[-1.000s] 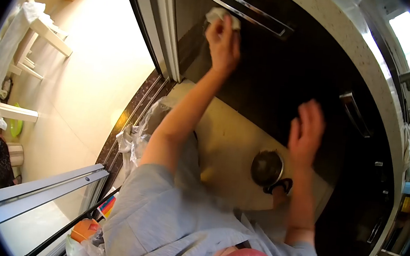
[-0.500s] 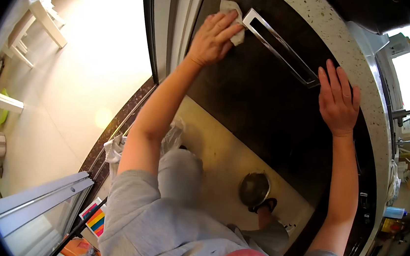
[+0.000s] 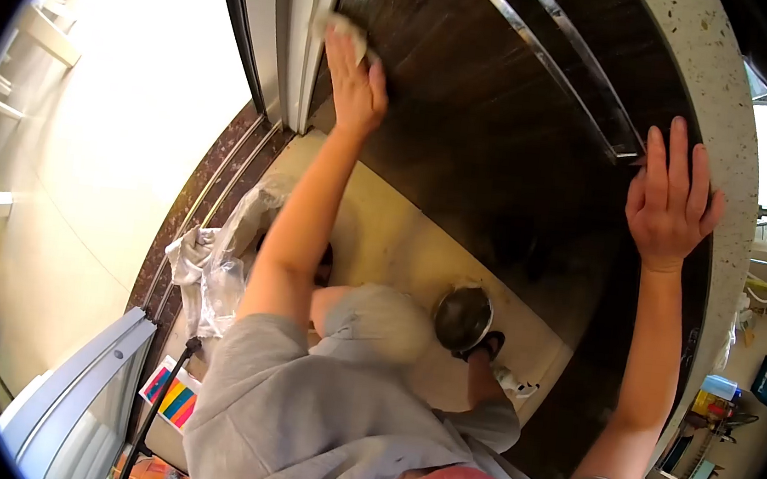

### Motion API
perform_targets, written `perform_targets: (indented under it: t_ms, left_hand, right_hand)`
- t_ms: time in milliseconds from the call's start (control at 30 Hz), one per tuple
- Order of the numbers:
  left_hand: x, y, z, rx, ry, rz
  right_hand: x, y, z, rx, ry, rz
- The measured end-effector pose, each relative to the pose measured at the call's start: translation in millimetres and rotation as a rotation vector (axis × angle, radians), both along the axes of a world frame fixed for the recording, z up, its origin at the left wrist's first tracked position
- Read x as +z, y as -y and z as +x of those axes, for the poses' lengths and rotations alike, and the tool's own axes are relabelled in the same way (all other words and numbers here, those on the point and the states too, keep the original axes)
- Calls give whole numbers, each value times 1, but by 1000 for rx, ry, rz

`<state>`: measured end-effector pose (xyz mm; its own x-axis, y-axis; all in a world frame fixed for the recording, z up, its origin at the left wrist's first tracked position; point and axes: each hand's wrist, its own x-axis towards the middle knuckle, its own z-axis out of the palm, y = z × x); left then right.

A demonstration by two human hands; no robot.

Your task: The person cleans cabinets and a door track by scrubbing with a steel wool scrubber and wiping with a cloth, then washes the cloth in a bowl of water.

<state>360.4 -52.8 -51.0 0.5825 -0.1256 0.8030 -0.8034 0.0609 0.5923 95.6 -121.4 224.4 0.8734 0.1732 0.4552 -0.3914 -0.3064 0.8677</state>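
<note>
A pale cloth (image 3: 344, 33) lies under the fingertips of my left hand (image 3: 354, 89), which presses it against the dark wood-grain cabinet front (image 3: 468, 128) near its left edge by the white door frame. My right hand (image 3: 672, 198) rests flat on the same front, fingers stretched out and holding nothing. Its fingertips lie just beside the lower end of a long shiny metal handle (image 3: 567, 63). Faint wet-looking streaks show on the dark surface near the cloth.
A round metal basin (image 3: 463, 319) stands on the floor by my foot. The speckled countertop edge (image 3: 708, 77) curves along the right. At left are a sliding-door track (image 3: 197, 212), a crumpled plastic bag (image 3: 252, 218) and a whitish cloth (image 3: 192, 263).
My left hand has carried the cloth away from the handle, left and down towards the cabinet's edge. My right hand stays by the handle's lower end. The view has shifted.
</note>
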Motion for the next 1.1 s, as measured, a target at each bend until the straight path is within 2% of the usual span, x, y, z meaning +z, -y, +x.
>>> perform_targets:
  t_ms: [67,100,167,267,333,400,467,567,600,633,667,700,733,800,867,900,967,1033,1100]
  left_hand:
    - [-56,0,-25,-16,-191,109]
    - [-69,-4,-33,-22,-287,162]
    - [-37,-3,-28,-18,-274,113]
    - [52,-1,-23,-8,-338,103]
    - [74,11,-48,10,-324,46]
    - [63,18,-108,-111,-274,45]
    - [33,21,-182,-230,-95,-5]
    - [15,3,-186,-575,124,284]
    - [11,4,-170,-486,188,134]
    - [71,-23,-118,-922,-19,525]
    - [6,1,-123,-216,153,318]
    - [-5,7,-98,-45,20,261]
    - [16,4,-65,-117,-275,68]
    - [13,10,-24,-1,-274,17]
    - [13,25,-65,35,-447,-63]
    - [12,29,-100,-33,-453,-125]
    - [5,28,-186,-272,-523,-57]
    - [-11,14,-235,-518,-237,217]
    - [-10,19,-200,-368,-119,216]
  right_hand:
    - [1,-2,2,-6,6,-13]
    - [1,-1,1,-15,-4,-8]
    - [2,-1,-2,-54,-19,-16]
    - [1,-3,-1,-64,-26,-4]
    - [3,-3,-1,-63,-25,2]
    - [3,-4,0,-61,-27,9]
    - [2,-5,1,-68,-16,15]
    - [3,-6,-2,-76,-36,8]
    - [3,-5,-1,-78,-32,-1]
    - [4,-3,0,-68,-34,-13]
    - [4,-3,-1,-62,-35,-17]
    - [3,-2,0,-56,-29,-23]
    - [3,-1,1,-51,-24,-27]
    - [2,-2,0,-50,-19,-23]
    - [1,1,-2,-37,-14,-34]
    - [0,3,-1,-21,-6,-45]
    - [0,2,-2,-48,-10,-33]
    - [3,-1,-3,-64,-31,-29]
    - [5,-4,0,-74,-47,-21]
